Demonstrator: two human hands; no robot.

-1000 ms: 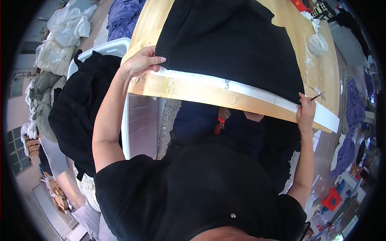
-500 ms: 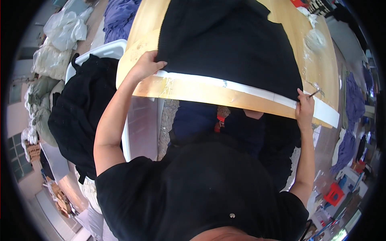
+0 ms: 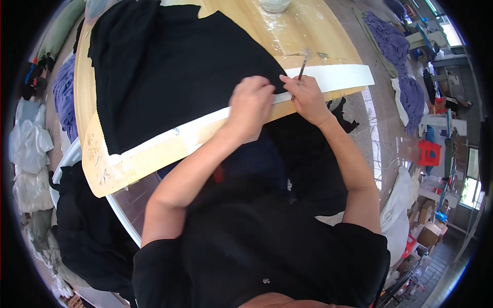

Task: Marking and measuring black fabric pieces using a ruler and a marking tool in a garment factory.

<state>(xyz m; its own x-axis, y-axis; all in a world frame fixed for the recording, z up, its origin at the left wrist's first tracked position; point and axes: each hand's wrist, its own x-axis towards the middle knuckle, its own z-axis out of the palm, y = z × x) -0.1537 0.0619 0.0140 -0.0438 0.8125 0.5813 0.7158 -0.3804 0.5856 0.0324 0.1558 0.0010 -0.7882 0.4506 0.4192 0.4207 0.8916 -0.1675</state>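
Observation:
A black knitted garment piece [image 3: 179,72] lies spread on the wooden table [image 3: 328,36], its near edge along a white strip [image 3: 334,77]. My right hand [image 3: 310,100] is closed around a thin dark stick-like tool [image 3: 302,66] that points away from me, its kind unclear. The thumb and fingertips of that hand are at the fabric's right corner. My left hand [image 3: 250,105] is over the near edge, left of my right hand. Its fingers look bent but are smeared by motion, and what is under them is hidden.
At the lower left, a white tub [image 3: 128,226] holds a heap of black cloth [image 3: 87,231]. Purple cloth [image 3: 64,97] and clear plastic bags [image 3: 31,136] lie beyond it. A whitish bundle [image 3: 275,5] sits on the table's far side. A red stool [image 3: 429,153] stands off right.
My left hand has left the fabric's left corner and moved right along the edge, close to my right hand. The right hand keeps the tool at the right corner. The view has turned.

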